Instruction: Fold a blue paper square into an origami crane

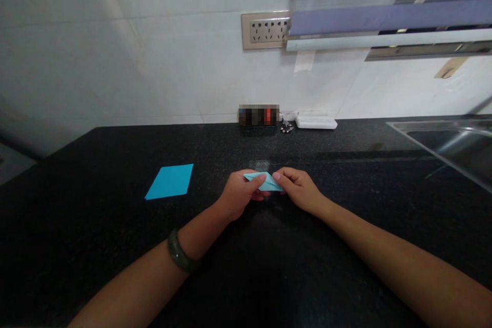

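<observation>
Both my hands meet over the middle of a black countertop [115, 246]. Between them is a small folded piece of light blue paper [269, 182]. My left hand [240, 195] pinches its left end, thumb on top. My right hand [298, 188] pinches its right end, fingers curled. A dark bangle sits on my left wrist. A flat sheet of blue paper [170, 181] lies on the counter to the left, apart from both hands.
A steel sink [449, 143] is set into the counter at the right. At the back wall stand a small white box [315, 122], a blurred dark item and a wall socket panel [265, 30]. A range hood [388, 10] hangs at the upper right.
</observation>
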{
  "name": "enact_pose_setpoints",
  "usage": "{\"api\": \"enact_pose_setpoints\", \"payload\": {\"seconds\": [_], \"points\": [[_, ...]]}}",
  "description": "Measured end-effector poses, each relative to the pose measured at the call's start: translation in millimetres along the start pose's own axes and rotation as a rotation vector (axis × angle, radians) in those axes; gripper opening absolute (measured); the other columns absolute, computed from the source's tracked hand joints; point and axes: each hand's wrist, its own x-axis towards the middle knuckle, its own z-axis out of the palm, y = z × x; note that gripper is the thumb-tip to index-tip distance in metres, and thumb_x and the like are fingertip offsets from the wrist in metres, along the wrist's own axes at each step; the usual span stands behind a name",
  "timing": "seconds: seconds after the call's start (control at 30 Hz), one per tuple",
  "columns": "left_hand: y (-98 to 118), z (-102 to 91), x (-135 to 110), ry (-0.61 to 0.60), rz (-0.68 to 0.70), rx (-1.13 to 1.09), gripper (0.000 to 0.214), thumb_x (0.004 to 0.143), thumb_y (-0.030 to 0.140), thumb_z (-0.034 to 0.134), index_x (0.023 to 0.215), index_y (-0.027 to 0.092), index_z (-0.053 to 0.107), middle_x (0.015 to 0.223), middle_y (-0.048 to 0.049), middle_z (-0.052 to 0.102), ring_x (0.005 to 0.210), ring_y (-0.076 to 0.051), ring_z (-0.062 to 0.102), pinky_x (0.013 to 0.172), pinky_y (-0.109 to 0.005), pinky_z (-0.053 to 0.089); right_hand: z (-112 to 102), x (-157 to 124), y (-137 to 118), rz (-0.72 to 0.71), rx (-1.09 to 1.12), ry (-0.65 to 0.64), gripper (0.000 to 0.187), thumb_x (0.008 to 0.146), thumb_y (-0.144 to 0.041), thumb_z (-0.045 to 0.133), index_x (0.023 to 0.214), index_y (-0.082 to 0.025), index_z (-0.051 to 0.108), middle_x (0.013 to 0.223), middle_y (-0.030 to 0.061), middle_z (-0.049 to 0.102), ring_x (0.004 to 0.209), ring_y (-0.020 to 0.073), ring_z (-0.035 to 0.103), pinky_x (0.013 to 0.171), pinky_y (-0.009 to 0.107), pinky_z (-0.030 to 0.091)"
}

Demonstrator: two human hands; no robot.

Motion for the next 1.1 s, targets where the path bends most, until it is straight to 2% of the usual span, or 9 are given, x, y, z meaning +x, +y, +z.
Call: {"api": "enact_pose_setpoints", "payload": {"seconds": [0.07, 0.2, 0.43, 0.53, 0.67, 0.83, 1.0, 1.1], "points": [[0, 0.3, 0, 0.017, 0.023, 0.019, 0.028, 0.068, 0.035, 0.059, 0.081, 0.011, 0.056, 0.066, -0.0038, 0.06, 0.055, -0.011, 0.058, 0.045, -0.019, 0.044, 2, 0, 1, 0.03, 0.029, -0.044, 0.026, 0.079, -0.036, 0.045, 0.068, -0.015, 0.056, 0.056, -0.0023, 0.049, 0.05, 0.0082, 0.044, 0.045, 0.019, 0.034], [0, 2.2, -1, 0.025, 0.034, 0.02, 0.027, 0.067, 0.033, 0.06, 0.08, 0.01, 0.056, 0.066, -0.0034, 0.059, 0.055, -0.01, 0.057, 0.044, -0.018, 0.043, 5, -2, 1, 0.041, 0.037, -0.036, 0.022, 0.077, -0.034, 0.048, 0.07, -0.015, 0.056, 0.058, -0.0021, 0.05, 0.05, 0.0075, 0.042, 0.046, 0.019, 0.033], [2, 5.6, -4, 0.016, -0.026, -0.019, 0.026, 0.066, 0.032, 0.061, 0.08, 0.01, 0.056, 0.065, -0.004, 0.06, 0.054, -0.011, 0.058, 0.045, -0.019, 0.044, 2, -1, -3, 0.132, 0.206, -0.121, 0.023, 0.078, -0.035, 0.046, 0.068, -0.015, 0.052, 0.057, -0.0023, 0.049, 0.049, 0.0079, 0.045, 0.047, 0.02, 0.037], [2, 4.8, -4, 0.041, -0.056, -0.101, 0.027, 0.066, 0.031, 0.062, 0.084, 0.012, 0.055, 0.07, -0.0046, 0.061, 0.058, -0.012, 0.06, 0.05, -0.021, 0.047, 2, 0, -2, 0.155, 0.265, -0.153, 0.02, 0.074, -0.035, 0.052, 0.072, -0.015, 0.052, 0.059, -0.0022, 0.05, 0.049, 0.0079, 0.046, 0.047, 0.02, 0.037], [0, 2.0, -1, 0.084, -0.088, -0.189, 0.029, 0.065, 0.031, 0.063, 0.087, 0.014, 0.056, 0.078, -0.0052, 0.061, 0.066, -0.013, 0.06, 0.056, -0.023, 0.049, 4, 1, 0, 0.182, 0.248, -0.072, 0.015, 0.071, -0.031, 0.054, 0.074, -0.016, 0.052, 0.057, -0.0033, 0.049, 0.047, 0.0075, 0.045, 0.046, 0.02, 0.036], [-3, -0.2, 0, 0.061, -0.106, -0.175, 0.025, 0.064, 0.03, 0.064, 0.082, 0.013, 0.058, 0.078, -0.0052, 0.061, 0.066, -0.013, 0.06, 0.054, -0.021, 0.048, 3, 2, -1, 0.211, 0.261, 0.042, 0.011, 0.072, -0.026, 0.05, 0.078, -0.017, 0.052, 0.055, -0.0038, 0.048, 0.044, 0.0074, 0.044, 0.045, 0.02, 0.037], [-1, 6.1, -5, -0.002, -0.119, -0.064, 0.024, 0.066, 0.03, 0.061, 0.082, 0.013, 0.054, 0.073, -0.0039, 0.062, 0.059, -0.012, 0.06, 0.048, -0.02, 0.045, 4, 2, 1, 0.161, 0.268, 0.067, 0.011, 0.072, -0.024, 0.05, 0.081, -0.017, 0.052, 0.062, -0.0019, 0.051, 0.048, 0.0082, 0.046, 0.046, 0.021, 0.038], [0, 11.4, -7, -0.03, -0.082, -0.003, 0.023, 0.071, 0.033, 0.055, 0.083, 0.014, 0.052, 0.067, -0.0021, 0.06, 0.049, -0.01, 0.057, 0.042, -0.019, 0.042, 5, 1, 2, 0.146, 0.262, 0.071, 0.011, 0.073, -0.025, 0.049, 0.081, -0.017, 0.052, 0.063, -0.0013, 0.052, 0.049, 0.0084, 0.046, 0.046, 0.021, 0.038]]}}
